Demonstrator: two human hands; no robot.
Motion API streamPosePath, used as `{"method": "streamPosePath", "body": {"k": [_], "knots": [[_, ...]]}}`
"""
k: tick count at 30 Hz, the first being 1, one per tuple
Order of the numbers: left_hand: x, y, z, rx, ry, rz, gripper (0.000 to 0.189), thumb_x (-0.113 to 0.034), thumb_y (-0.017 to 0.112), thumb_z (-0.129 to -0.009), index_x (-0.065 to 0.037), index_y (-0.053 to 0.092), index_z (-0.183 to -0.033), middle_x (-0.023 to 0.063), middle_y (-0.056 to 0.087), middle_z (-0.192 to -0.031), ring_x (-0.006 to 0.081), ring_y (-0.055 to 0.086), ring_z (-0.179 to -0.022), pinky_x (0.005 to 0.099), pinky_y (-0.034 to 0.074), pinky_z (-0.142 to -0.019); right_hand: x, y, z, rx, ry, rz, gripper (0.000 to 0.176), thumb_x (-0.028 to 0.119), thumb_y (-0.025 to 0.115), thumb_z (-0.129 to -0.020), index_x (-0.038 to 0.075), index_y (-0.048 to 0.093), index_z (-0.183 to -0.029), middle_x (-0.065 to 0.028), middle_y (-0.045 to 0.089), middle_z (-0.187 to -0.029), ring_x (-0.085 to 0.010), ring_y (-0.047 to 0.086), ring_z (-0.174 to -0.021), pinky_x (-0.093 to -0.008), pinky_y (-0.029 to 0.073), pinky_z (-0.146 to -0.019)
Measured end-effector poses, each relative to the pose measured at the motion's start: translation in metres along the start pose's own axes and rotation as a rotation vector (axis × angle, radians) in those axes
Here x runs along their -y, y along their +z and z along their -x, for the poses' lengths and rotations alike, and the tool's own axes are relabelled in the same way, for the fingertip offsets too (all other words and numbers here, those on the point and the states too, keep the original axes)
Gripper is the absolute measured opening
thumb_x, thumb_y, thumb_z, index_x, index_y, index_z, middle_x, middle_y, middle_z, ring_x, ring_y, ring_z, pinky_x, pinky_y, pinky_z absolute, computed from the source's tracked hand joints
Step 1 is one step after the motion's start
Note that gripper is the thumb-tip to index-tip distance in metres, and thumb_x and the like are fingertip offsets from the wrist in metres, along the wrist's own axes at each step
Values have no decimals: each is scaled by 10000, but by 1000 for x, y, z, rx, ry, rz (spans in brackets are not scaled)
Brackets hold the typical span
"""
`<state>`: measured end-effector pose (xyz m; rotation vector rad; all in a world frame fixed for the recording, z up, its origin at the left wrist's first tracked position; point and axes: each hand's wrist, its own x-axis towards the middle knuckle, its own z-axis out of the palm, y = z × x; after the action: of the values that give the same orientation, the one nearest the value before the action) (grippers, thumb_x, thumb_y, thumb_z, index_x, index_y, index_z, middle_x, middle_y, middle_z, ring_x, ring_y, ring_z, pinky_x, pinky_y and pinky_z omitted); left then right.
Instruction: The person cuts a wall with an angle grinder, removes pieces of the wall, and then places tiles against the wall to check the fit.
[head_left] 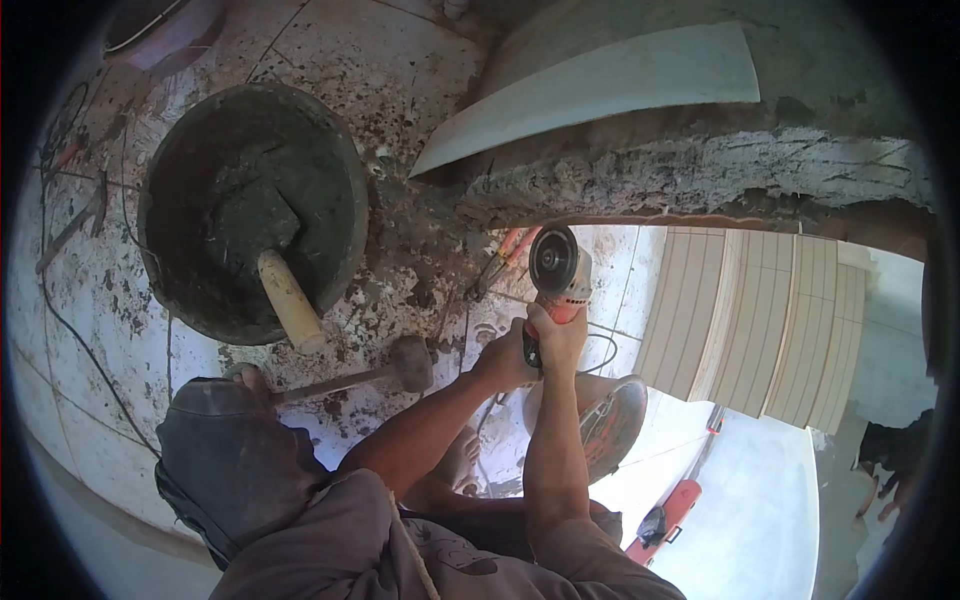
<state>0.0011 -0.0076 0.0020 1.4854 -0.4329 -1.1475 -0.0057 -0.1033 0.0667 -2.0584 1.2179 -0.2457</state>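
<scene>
Both hands hold an angle grinder (572, 292) with a red and pale body, raised in front of me. Its dark round disc faces up toward the camera, below the rough mortar edge of a ledge. My right hand (562, 338) wraps around the red body. Closed at the rear, by the black part, is my left hand (505, 358); its fingers are partly hidden. Pliers with red handles (508, 258) lie on the floor just left of the disc. A mallet (408, 365) lies to the left of my forearms, near my foot.
A large tub (355, 215) of wet mortar stands at left, with a wooden-handled trowel (290, 300) in it. A white curved strip (600, 85) rests on the ledge (700, 170). Wood-look tiles (750, 310), a worn bowl (615, 425) and a red tool (668, 515) lie right.
</scene>
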Motion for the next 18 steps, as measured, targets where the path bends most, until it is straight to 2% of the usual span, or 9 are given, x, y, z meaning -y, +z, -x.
{"method": "streamPosePath", "body": {"k": [2, 3, 5, 6, 8, 18], "knots": [[0, 1, -2, -29, 55, 12, 824, -353, 860, -612, -6, 383, -1187, 233, 637, -1037, 412, 641, -1001, 453, 505, -843, -1, 0, -2, -24, -57, -15, 592, 236, 785, -675, 5, 556, -1170, -126, 652, -1055, -219, 621, -925, -343, 488, -846], [-1, 1, -3, -29, 57, 14, 824, -353, 860, -612, -6, 383, -1187, 233, 637, -1037, 412, 641, -1001, 453, 505, -843, 0, 0, -3, -25, -58, -14, 592, 236, 785, -675, 5, 556, -1170, -126, 652, -1055, -219, 621, -925, -343, 488, -846], [-3, -1, -4, -19, 64, 2, 816, -361, 855, -618, -7, 382, -1181, 236, 637, -1038, 412, 643, -998, 453, 507, -839, 3, -2, -4, -28, -34, 11, 647, 280, 807, -655, 6, 549, -1182, -174, 665, -1074, -302, 645, -977, -397, 486, -878], [-4, -1, -5, -22, 65, 3, 816, -361, 855, -618, -7, 382, -1181, 236, 637, -1038, 412, 643, -998, 453, 507, -839, 3, -3, -5, -26, -37, 11, 647, 280, 807, -655, 6, 549, -1182, -174, 665, -1074, -302, 645, -977, -397, 486, -878], [-5, -2, -4, -13, 47, -25, 806, -365, 850, -625, -9, 379, -1174, 238, 638, -1040, 412, 644, -995, 451, 508, -837, 2, -3, -5, -24, -33, -6, 591, 232, 783, -676, 3, 556, -1172, -119, 649, -1056, -213, 618, -928, -341, 486, -849], [-5, -2, -4, -12, 21, -34, 804, -363, 852, -622, -11, 381, -1170, 232, 644, -1012, 413, 647, -973, 448, 508, -824, 2, -1, -5, -28, -55, -4, 580, 227, 783, -682, 7, 561, -1170, -113, 650, -1040, -208, 617, -917, -338, 487, -841]]}}
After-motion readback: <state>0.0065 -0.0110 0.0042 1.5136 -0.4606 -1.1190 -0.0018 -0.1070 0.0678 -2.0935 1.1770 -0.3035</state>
